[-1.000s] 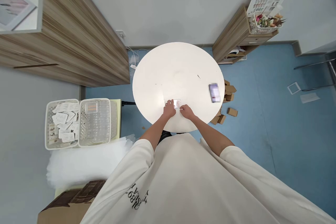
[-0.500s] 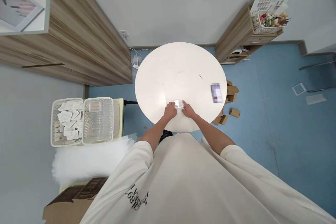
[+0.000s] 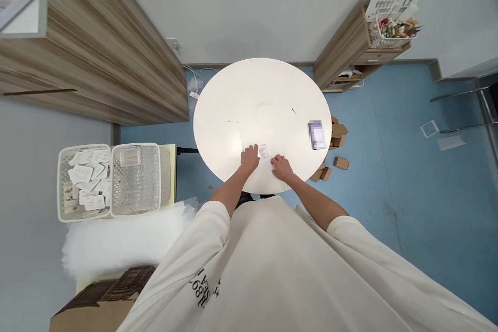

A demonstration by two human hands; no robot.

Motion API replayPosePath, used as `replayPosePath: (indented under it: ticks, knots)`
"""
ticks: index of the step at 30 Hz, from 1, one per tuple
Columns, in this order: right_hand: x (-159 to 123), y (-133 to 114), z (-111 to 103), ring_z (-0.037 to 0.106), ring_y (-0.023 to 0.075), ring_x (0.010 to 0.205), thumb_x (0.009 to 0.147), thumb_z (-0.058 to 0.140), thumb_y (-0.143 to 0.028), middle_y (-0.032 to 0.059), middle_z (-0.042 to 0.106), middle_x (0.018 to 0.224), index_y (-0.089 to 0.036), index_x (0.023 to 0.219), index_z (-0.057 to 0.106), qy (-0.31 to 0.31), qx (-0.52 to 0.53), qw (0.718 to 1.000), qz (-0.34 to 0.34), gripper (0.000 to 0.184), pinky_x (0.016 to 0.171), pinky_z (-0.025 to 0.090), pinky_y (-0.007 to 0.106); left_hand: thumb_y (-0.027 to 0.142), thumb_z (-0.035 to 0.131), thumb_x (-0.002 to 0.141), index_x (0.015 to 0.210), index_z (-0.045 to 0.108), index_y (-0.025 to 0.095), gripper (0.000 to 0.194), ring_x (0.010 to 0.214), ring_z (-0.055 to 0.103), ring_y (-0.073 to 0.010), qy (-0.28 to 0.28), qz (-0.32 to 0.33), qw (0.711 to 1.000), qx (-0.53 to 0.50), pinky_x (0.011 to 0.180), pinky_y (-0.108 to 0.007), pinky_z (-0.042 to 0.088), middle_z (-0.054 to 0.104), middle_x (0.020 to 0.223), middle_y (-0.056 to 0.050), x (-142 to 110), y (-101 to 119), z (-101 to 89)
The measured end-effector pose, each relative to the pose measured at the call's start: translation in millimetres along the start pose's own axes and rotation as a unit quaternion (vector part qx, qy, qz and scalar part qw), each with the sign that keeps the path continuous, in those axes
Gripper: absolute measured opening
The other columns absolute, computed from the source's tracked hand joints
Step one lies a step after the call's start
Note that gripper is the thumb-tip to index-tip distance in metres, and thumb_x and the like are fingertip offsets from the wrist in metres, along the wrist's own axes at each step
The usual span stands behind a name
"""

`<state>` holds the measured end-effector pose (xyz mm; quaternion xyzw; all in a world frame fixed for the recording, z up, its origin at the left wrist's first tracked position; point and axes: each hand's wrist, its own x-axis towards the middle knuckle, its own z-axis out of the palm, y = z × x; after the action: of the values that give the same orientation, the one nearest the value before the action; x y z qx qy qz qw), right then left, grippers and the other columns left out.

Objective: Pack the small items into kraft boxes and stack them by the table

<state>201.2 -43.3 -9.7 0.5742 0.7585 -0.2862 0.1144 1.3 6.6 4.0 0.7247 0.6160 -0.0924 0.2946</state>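
A small, flat clear case [image 3: 263,151] with pinkish marks inside lies on the white round table [image 3: 264,83], close to its near side. My left hand [image 3: 249,158] has its fingers closed at the left edge of this case and covers that edge. To the right and a little nearer to me, my right hand [image 3: 282,168] rests at the tabletop, apart from the case. Its fingers are loosely bent and spread, with nothing visible in them.
A blurred purple packet [image 3: 317,135] lies at the table's right. On the left stand a white basket [image 3: 60,187] of cards and a basket [image 3: 158,181] of clear cases, beside white sheets [image 3: 116,246]. Small cardboard boxes [image 3: 341,163] lie on the floor at right.
My right hand has let go of the case's right side and moved right and slightly toward me. My left hand stays at the case. The whole view has shifted a little.
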Motion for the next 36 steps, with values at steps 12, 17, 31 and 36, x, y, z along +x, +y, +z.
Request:
replayPosePath:
  ticks: [12,17,31,36]
  knots:
    - [2,-4,1,0.046,0.0302,0.107,0.092,0.051,-0.014,0.0144,0.051,0.119,-0.021,0.107,0.061,0.014,-0.019,1.000,0.000,0.019,0.091,0.039,0.042,0.031,0.046,0.100,0.158,0.021,0.022,0.064,0.125,0.049,-0.0341,-0.001,0.006,1.000,0.007,0.098,-0.044,0.042,0.051,0.136,-0.019,3,0,0.9]
    - [6,-6,0,0.047,0.0300,0.106,0.093,0.046,-0.012,0.0151,0.052,0.117,-0.021,0.102,0.063,0.013,-0.012,1.000,0.006,0.021,0.090,0.038,0.041,0.031,0.044,0.101,0.159,0.018,0.022,0.065,0.125,0.048,-0.0336,0.007,0.012,1.000,0.009,0.098,-0.044,0.042,0.051,0.136,-0.019,0,-1,1.0]
    - [34,-1,-46,0.056,0.0230,0.093,0.089,0.054,-0.018,0.0064,0.062,0.103,-0.023,0.093,0.056,0.036,0.095,0.995,0.007,0.006,0.085,0.041,0.036,0.031,0.030,0.104,0.151,0.034,0.020,0.048,0.128,0.051,-0.0299,0.046,0.013,0.998,-0.033,0.104,-0.043,0.039,0.054,0.138,-0.015,-25,-24,-12.6]
    - [55,-2,-59,0.057,0.0216,0.081,0.091,0.051,-0.019,0.0045,0.064,0.094,-0.024,0.093,0.053,0.018,0.114,0.992,0.039,0.006,0.073,0.040,0.033,0.022,0.033,0.100,0.144,0.043,0.021,0.045,0.136,0.042,-0.0301,0.125,0.073,0.989,-0.031,0.114,-0.049,0.029,0.048,0.145,-0.015,-32,-13,-21.7]
